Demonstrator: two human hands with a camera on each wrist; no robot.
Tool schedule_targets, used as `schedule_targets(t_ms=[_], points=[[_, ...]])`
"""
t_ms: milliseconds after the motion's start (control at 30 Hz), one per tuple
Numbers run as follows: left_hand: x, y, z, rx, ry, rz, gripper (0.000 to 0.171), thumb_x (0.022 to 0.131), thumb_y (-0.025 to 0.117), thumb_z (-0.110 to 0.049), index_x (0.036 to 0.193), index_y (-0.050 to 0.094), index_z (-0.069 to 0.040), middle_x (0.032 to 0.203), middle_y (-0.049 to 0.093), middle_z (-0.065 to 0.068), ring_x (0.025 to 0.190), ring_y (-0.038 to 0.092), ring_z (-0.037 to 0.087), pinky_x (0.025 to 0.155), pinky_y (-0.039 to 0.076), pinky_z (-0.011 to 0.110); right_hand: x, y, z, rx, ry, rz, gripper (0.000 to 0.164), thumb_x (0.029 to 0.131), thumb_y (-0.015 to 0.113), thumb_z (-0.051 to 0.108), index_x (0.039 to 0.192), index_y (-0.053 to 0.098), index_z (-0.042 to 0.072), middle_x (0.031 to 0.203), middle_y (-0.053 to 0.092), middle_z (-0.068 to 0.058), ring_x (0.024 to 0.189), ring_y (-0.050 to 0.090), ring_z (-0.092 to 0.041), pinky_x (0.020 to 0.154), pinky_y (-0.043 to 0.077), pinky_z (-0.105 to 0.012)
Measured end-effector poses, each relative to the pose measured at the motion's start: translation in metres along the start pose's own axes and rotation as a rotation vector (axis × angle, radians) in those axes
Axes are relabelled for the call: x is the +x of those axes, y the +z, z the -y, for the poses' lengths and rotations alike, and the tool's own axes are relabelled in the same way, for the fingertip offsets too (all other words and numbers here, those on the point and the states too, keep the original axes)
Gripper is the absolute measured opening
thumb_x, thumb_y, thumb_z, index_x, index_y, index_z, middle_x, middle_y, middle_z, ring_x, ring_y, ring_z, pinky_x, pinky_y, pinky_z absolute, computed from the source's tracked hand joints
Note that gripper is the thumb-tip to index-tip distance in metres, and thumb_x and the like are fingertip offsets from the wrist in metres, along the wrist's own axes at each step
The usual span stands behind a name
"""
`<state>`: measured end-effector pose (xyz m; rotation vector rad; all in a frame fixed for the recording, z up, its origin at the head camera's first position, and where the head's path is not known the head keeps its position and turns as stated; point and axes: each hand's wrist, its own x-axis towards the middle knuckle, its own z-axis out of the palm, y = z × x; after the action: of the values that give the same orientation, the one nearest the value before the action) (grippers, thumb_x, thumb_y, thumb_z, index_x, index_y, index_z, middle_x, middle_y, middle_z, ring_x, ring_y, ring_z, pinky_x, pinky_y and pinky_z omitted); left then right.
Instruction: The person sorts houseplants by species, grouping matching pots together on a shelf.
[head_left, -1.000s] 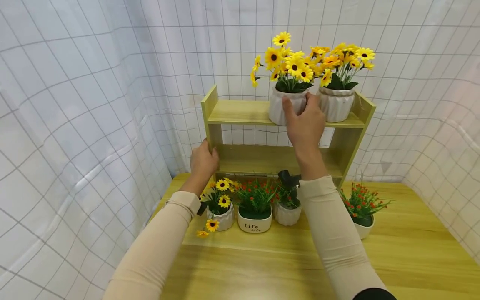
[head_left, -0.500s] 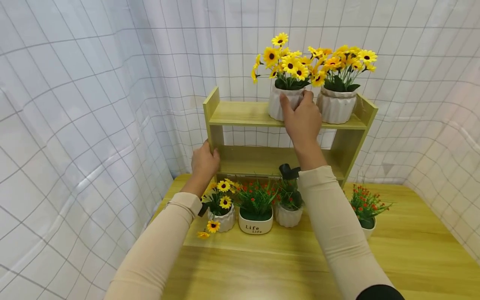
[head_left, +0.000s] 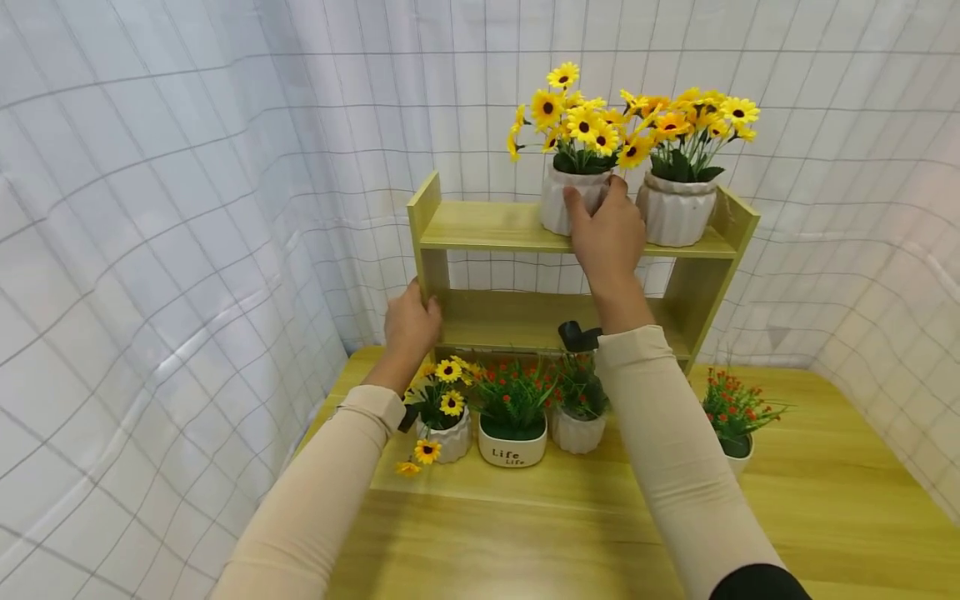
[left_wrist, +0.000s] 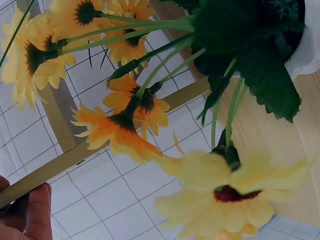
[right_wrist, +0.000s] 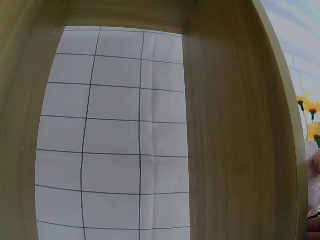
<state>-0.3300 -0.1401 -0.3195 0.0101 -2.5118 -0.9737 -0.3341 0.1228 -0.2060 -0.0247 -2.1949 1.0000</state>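
Note:
My right hand [head_left: 611, 237] grips a white ribbed flowerpot [head_left: 557, 204] of yellow sunflowers [head_left: 581, 125], thumb in front and fingers at its right side. The pot stands on the top board of a wooden shelf [head_left: 487, 225]. Just to its right is a second white pot [head_left: 677, 212] with yellow-orange sunflowers. My left hand [head_left: 412, 321] holds the shelf's left side panel [head_left: 429, 258]. In the left wrist view, its fingers [left_wrist: 39, 210] meet the panel edge, with blurred sunflowers in front. The right wrist view looks into the shelf, and the held pot shows only at its right edge.
On the wooden table [head_left: 480, 542], in front of the shelf, stand a small sunflower pot [head_left: 452, 442], a white "Life" planter [head_left: 512, 452] with red blooms and another white pot [head_left: 578, 433]. One more red-flowered pot [head_left: 738, 454] is on the right. A gridded curtain [head_left: 150, 250] surrounds the table.
The sunflower pot in my right hand has shifted slightly back from the front edge of the top board. My left hand keeps its hold on the side panel.

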Motion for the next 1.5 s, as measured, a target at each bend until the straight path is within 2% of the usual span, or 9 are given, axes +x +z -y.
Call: schedule_targets(t_ms=[167, 267, 333, 433, 667, 967, 1133, 1333, 1500], points=[[0.001, -0.001, 0.002, 0.011, 0.01, 0.009, 0.039, 0.102, 0.052, -0.02, 0.136, 0.053, -0.001, 0.121, 0.065, 0.024, 0.105, 0.065, 0.042, 0.082, 0.055, 0.053, -0.033, 0.007, -0.004, 0.34, -0.125, -0.269, 0.05, 0.097, 0.059, 0.036, 0.132, 0.058, 0.001, 0.13, 0.061, -0.013, 0.122, 0.056, -0.022, 0.099, 0.045, -0.033], [0.002, -0.002, 0.002, 0.014, 0.024, 0.013, 0.038, 0.102, 0.052, -0.02, 0.134, 0.053, 0.001, 0.12, 0.065, 0.025, 0.104, 0.066, 0.042, 0.081, 0.055, 0.052, -0.063, 0.015, -0.009, 0.455, -0.256, -0.415, 0.031, 0.094, 0.062, 0.02, 0.114, 0.065, -0.004, 0.115, 0.066, -0.017, 0.109, 0.061, -0.026, 0.09, 0.049, -0.039], [0.002, -0.002, 0.002, 0.009, 0.032, 0.021, 0.038, 0.102, 0.051, -0.02, 0.134, 0.053, 0.001, 0.121, 0.064, 0.025, 0.104, 0.066, 0.041, 0.081, 0.055, 0.051, -0.084, 0.019, -0.011, 0.492, -0.297, -0.442, 0.025, 0.092, 0.062, 0.012, 0.109, 0.066, -0.006, 0.108, 0.067, -0.019, 0.103, 0.062, -0.029, 0.086, 0.049, -0.045], [0.001, -0.003, 0.003, 0.007, 0.035, 0.027, 0.039, 0.102, 0.052, -0.02, 0.134, 0.052, 0.002, 0.12, 0.064, 0.027, 0.104, 0.066, 0.042, 0.081, 0.055, 0.052, -0.114, 0.026, -0.015, 0.528, -0.285, -0.424, 0.02, 0.09, 0.06, 0.002, 0.107, 0.066, -0.008, 0.103, 0.067, -0.023, 0.098, 0.062, -0.035, 0.083, 0.05, -0.049], [-0.002, -0.005, 0.007, 0.024, 0.053, 0.013, 0.037, 0.101, 0.054, -0.019, 0.132, 0.053, 0.002, 0.116, 0.065, 0.027, 0.102, 0.066, 0.042, 0.081, 0.055, 0.053, -0.181, 0.048, -0.038, 0.595, -0.162, -0.286, 0.018, 0.095, 0.06, 0.004, 0.109, 0.067, -0.004, 0.103, 0.068, -0.016, 0.089, 0.064, -0.026, 0.077, 0.051, -0.029], [-0.002, -0.005, 0.003, 0.027, 0.04, 0.033, 0.035, 0.102, 0.053, -0.019, 0.131, 0.054, 0.001, 0.115, 0.067, 0.025, 0.098, 0.068, 0.04, 0.076, 0.057, 0.049, -0.243, 0.081, -0.043, 0.621, -0.088, -0.007, 0.017, 0.098, 0.062, 0.014, 0.107, 0.069, 0.001, 0.097, 0.069, -0.004, 0.086, 0.064, -0.017, 0.075, 0.052, -0.034], [-0.003, -0.005, 0.002, 0.022, 0.043, 0.036, 0.034, 0.102, 0.052, -0.018, 0.13, 0.054, 0.001, 0.114, 0.067, 0.025, 0.093, 0.069, 0.038, 0.071, 0.057, 0.047, -0.277, 0.097, -0.04, 0.646, -0.009, 0.106, 0.013, 0.098, 0.063, 0.016, 0.104, 0.07, 0.008, 0.097, 0.069, -0.001, 0.085, 0.063, -0.014, 0.074, 0.053, -0.037], [-0.003, -0.004, 0.004, -0.007, 0.047, 0.033, 0.034, 0.102, 0.052, -0.016, 0.131, 0.053, 0.002, 0.115, 0.066, 0.026, 0.087, 0.07, 0.037, 0.063, 0.058, 0.042, -0.304, 0.107, -0.032, 0.673, 0.031, 0.286, 0.013, 0.096, 0.065, 0.012, 0.108, 0.069, 0.007, 0.103, 0.069, -0.008, 0.094, 0.066, -0.017, 0.078, 0.056, -0.031], [-0.002, -0.003, 0.005, -0.001, 0.047, 0.033, 0.035, 0.102, 0.053, -0.017, 0.131, 0.053, 0.001, 0.116, 0.066, 0.026, 0.089, 0.07, 0.037, 0.066, 0.058, 0.044, -0.312, 0.112, -0.028, 0.661, 0.132, 0.412, 0.02, 0.096, 0.064, 0.009, 0.114, 0.065, 0.002, 0.109, 0.068, -0.012, 0.102, 0.065, -0.022, 0.083, 0.056, -0.033]])
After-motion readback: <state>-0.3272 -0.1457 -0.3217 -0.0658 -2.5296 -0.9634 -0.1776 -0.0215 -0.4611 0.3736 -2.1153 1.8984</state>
